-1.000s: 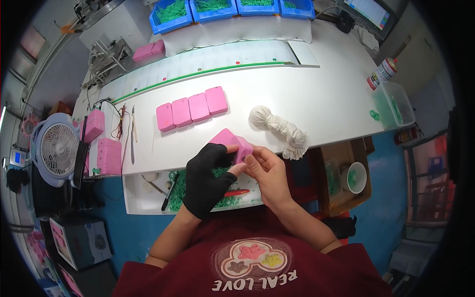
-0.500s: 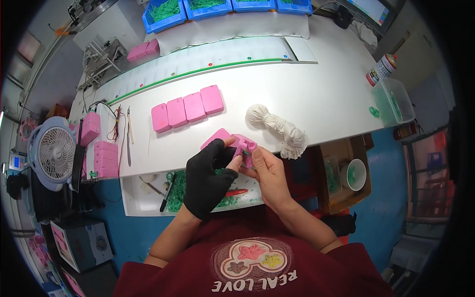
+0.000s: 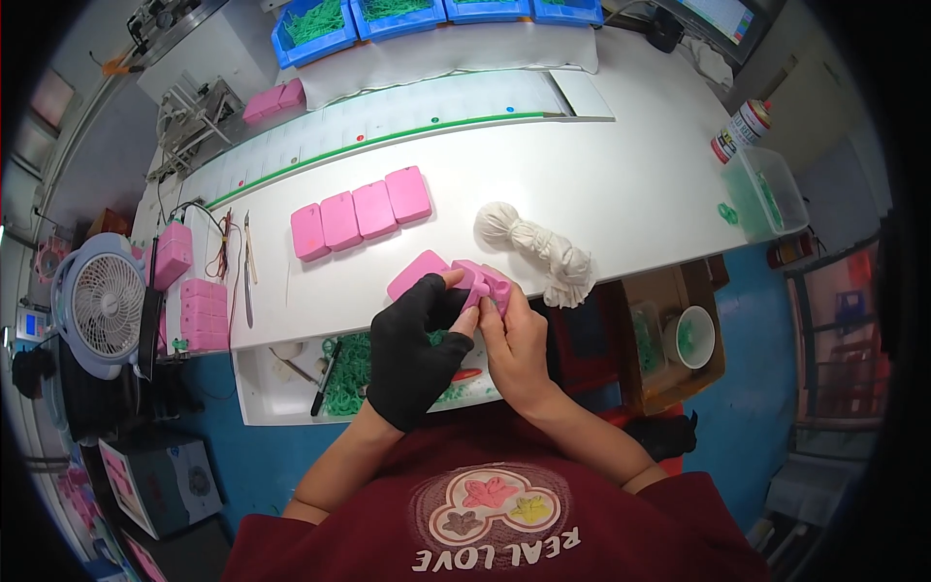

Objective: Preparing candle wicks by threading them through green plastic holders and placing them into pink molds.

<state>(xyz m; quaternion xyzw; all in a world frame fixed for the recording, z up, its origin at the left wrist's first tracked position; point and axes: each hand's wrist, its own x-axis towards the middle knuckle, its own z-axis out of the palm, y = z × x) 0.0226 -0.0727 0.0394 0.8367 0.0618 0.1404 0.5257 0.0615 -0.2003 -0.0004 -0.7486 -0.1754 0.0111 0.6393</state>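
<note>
Just past the front edge of the white table, both my hands hold a small pink hollowed block (image 3: 469,277), its cut-out side facing up. My left hand (image 3: 417,354), in a black glove with bare fingertips, grips its left side. My bare right hand (image 3: 518,349) closes round the right side, thumb pressed at its near edge. Partly behind my left fingers is a flat pink block (image 3: 417,274); I cannot tell whether it touches the held one. Farther off, several pink blocks (image 3: 357,215) stand side by side in a slanting row.
Right of the row lies a bundled white cloth (image 3: 539,250). An open drawer (image 3: 254,396) below my hands holds green scraps (image 3: 351,378) and a black pen (image 3: 326,380). Behind runs a conveyor belt (image 3: 388,121) with blue bins (image 3: 398,14) beyond. A spray can (image 3: 741,132) and clear tub (image 3: 776,199) stand right.
My right thumb has drawn down from the top of the held block to its near edge. The coloured dots on the belt have shifted left. The whole view has moved slightly.
</note>
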